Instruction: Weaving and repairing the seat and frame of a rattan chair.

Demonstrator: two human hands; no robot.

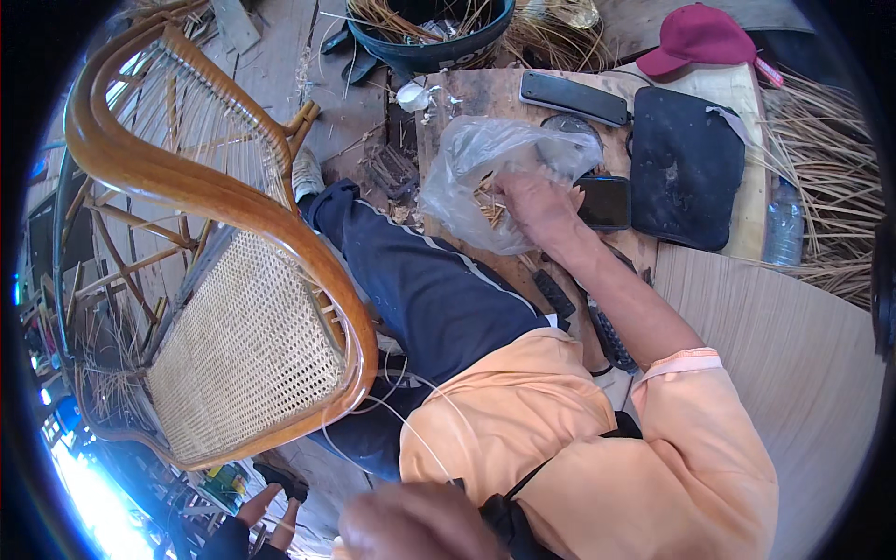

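My right hand (539, 207) reaches into a crumpled clear plastic bag (457, 168) that lies on the wooden board. Thin tan pieces show in the bag beside the hand, whose fingertips are hidden. My left hand (420, 523) is smeared by motion at the lower edge, and its fingers cannot be made out. Close to it, thin pale cane strands (453, 401) loop over my shirt. A curved, varnished wooden chair frame (233, 205) leans at my left, with a woven cane panel (252, 341) in it and many loose strands along its upper part.
On the board (509, 89) lie a black oblong case (574, 98), a phone (605, 203) and a dark pouch (686, 168). A red cap (700, 39), a plastic bottle (784, 222) and cane bundles (821, 159) are at right. A blue bucket (434, 51) stands at the back.
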